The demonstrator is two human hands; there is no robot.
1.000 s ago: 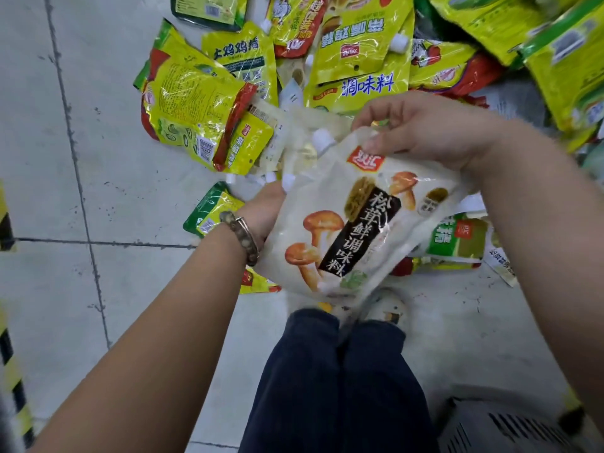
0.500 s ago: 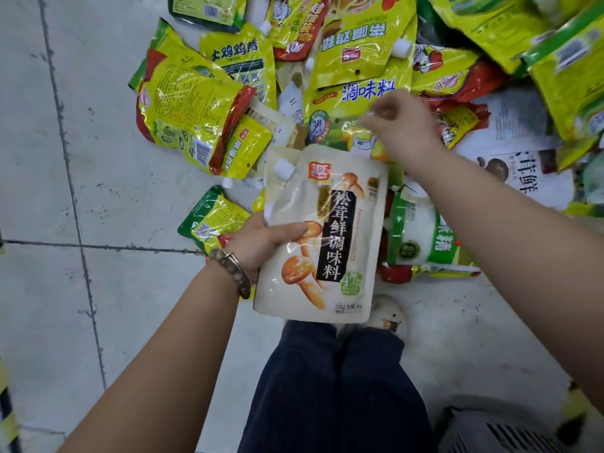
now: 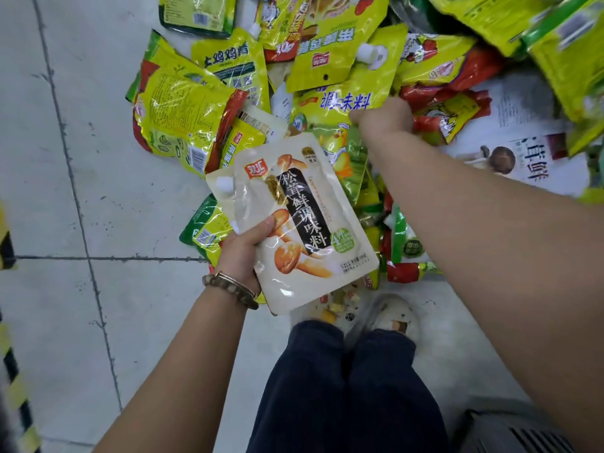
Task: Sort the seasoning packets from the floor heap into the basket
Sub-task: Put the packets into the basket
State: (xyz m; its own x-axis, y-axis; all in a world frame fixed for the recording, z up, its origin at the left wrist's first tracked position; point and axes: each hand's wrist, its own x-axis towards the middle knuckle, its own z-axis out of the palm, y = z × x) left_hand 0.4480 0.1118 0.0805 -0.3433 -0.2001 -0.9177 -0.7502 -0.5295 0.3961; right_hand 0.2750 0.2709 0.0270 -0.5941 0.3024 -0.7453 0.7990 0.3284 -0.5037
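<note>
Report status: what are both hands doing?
Left hand grips white mushroom-print pouch. Right hand curled at yellow blue-lettered packet, grip unclear. Grey plastic basket sits lower right.

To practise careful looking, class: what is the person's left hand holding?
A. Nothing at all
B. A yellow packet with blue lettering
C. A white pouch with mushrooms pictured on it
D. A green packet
C: the left hand grips the white mushroom pouch at its left edge, with the thumb lying across the front of the pouch.
</note>
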